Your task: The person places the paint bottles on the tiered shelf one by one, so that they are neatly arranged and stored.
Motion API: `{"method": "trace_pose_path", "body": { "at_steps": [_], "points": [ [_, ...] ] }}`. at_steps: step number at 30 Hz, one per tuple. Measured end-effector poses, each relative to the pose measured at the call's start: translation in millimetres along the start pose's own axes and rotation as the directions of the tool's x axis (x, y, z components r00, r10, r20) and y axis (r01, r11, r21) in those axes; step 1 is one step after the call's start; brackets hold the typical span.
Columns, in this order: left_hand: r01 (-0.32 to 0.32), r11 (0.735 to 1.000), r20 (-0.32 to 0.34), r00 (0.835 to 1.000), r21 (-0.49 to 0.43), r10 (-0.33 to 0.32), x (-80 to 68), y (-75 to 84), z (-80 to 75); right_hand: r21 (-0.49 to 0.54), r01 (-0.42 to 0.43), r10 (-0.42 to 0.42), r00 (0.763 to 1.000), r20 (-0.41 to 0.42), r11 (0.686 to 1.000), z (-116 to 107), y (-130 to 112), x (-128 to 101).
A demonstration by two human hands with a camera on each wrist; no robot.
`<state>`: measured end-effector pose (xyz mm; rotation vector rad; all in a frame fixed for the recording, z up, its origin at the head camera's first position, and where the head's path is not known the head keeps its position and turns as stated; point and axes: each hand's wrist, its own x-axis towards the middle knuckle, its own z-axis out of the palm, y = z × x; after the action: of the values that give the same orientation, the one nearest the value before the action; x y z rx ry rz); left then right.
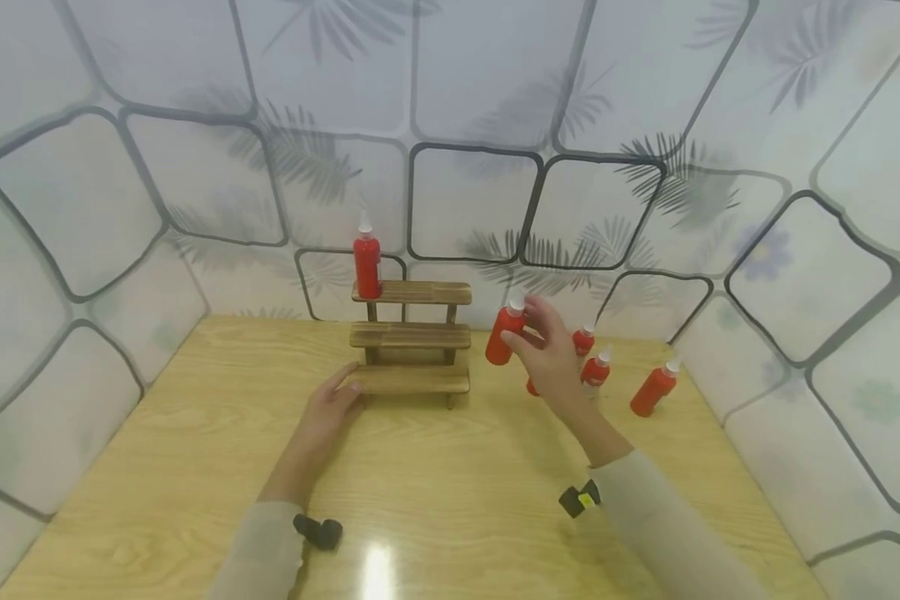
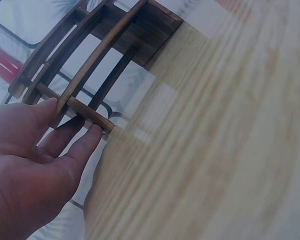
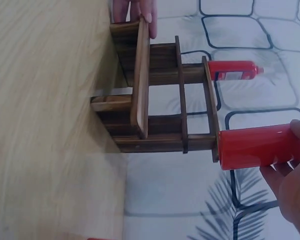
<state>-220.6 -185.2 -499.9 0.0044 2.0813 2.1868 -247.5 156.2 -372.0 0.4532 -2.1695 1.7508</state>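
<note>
A small three-step wooden display rack [image 1: 412,379] stands against the back wall. My left hand [image 1: 332,406] grips the left end of its lowest step; in the left wrist view the thumb [image 2: 47,107] lies at the step's edge and the fingertips touch the side support. One red squeeze bottle [image 1: 367,267] with a white nozzle cap stands upright at the left of the top step. My right hand [image 1: 551,358] holds another red bottle [image 1: 501,337], slightly tilted, in the air to the right of the rack. In the right wrist view that held bottle [image 3: 257,146] has its base near the top step's end.
More red bottles stand on the wooden table right of the rack: one bottle [image 1: 595,372], a second bottle [image 1: 582,340] behind it, and a third bottle [image 1: 652,390] farther right. Another is mostly hidden behind my right hand. Patterned walls [image 1: 472,200] enclose the table [image 1: 420,492].
</note>
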Motion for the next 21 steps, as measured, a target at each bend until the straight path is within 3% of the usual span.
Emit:
{"method": "trace_pose_path", "body": {
  "at_steps": [11, 21],
  "points": [
    [0.007, 1.0, 0.002, 1.0, -0.026, -0.007, -0.5, -0.4, 0.9, 0.076, 0.086, -0.091, 0.994, 0.066, 0.993, 40.1, -14.8, 39.7],
    [-0.016, 1.0, 0.038, 0.999, 0.01, 0.016, -2.1, -0.1, -2.4, 0.067, 0.055, -0.063, 0.991, 0.115, 0.996, 73.3, -28.2, 69.4]
  ]
}}
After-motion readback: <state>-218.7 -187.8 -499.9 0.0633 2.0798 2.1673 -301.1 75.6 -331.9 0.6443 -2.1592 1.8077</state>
